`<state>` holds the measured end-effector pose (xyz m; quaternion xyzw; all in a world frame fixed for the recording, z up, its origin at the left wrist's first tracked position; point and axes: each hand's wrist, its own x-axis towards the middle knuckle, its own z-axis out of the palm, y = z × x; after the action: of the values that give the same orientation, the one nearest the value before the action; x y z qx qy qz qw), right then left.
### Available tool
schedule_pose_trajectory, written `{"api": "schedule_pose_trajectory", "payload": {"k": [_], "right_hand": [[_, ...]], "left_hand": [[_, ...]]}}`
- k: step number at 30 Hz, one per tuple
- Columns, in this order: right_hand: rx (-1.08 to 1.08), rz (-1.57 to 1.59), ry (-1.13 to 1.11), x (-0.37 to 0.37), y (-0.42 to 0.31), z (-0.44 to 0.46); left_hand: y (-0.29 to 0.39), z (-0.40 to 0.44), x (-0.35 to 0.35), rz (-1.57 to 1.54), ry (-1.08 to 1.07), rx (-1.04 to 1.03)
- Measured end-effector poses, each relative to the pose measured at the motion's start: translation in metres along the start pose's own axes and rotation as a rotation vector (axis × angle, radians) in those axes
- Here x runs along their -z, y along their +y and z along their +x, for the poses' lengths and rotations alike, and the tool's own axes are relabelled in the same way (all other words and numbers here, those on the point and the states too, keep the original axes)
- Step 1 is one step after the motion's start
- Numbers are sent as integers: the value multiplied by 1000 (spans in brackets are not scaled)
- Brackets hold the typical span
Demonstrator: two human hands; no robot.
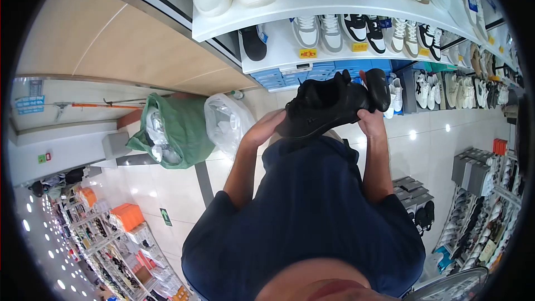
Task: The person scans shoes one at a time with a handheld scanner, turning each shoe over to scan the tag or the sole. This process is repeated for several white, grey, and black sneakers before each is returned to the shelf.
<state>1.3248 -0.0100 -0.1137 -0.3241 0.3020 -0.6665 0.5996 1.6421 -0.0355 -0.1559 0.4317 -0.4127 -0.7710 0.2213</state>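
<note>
A pair of black shoes is held up in front of my torso. One black shoe (320, 106) lies side-on, its opening facing up. My left hand (265, 127) wraps round its left end, fingers partly hidden behind it. At the right, my right hand (370, 121) grips its other end, the thumb on the near side. A second black shoe (378, 89) shows end-on there, against the fingers of my right hand.
Ahead, a white shelf (334, 18) holds rows of shoes above blue boxes (323, 73). A green bag (192, 128) and a white plastic bag (225, 120) stand on the floor at left. Grey boxes (411, 192) are stacked at right. Shoe racks (111, 239) fill the lower left.
</note>
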Motion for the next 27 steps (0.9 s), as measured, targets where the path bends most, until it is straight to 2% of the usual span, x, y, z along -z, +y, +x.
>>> {"api": "schedule_pose_trajectory", "payload": {"k": [1,2,4,5,6,8,9,11,13,15,18,20,21,23,24,26,27], "right_hand": [[25,-135,-20,4,-4,0],[50,-270,-42,8,-9,-1],[54,-343,-68,9,-17,0],[60,-425,-86,8,-21,-1],[61,-421,-87,7,-25,-1],[50,-435,-105,-1,-29,-1],[13,-371,-82,-8,-31,-3],[53,-416,-120,-10,-30,-5],[112,-533,-143,-4,-30,-7],[104,-501,-140,-1,-35,-9],[57,-436,-139,8,-46,-9],[20,-401,-137,15,-52,-9],[44,-396,-148,18,-53,-8],[97,-402,-180,21,-55,-5],[96,-401,-184,22,-55,-4],[88,-331,-181,22,-54,-2],[86,-329,-186,20,-54,-2]], "left_hand": [[3,6,-7,170,116,-55],[5,13,-16,173,123,-55],[22,22,-38,556,607,-405],[35,22,-47,488,661,-452],[53,20,-60,492,663,-452],[79,17,-83,639,674,-314],[82,20,-90,643,678,-316],[85,28,-103,913,636,-279],[80,33,-104,954,609,-280],[72,37,-102,995,582,-274],[66,36,-93,898,530,-373],[64,32,-88,496,343,-294],[60,32,-87,497,345,-294],[51,33,-84,219,290,-273],[54,29,-89,218,294,-274],[62,22,-101,-41,382,-212],[61,23,-100,-43,388,-214]]}}
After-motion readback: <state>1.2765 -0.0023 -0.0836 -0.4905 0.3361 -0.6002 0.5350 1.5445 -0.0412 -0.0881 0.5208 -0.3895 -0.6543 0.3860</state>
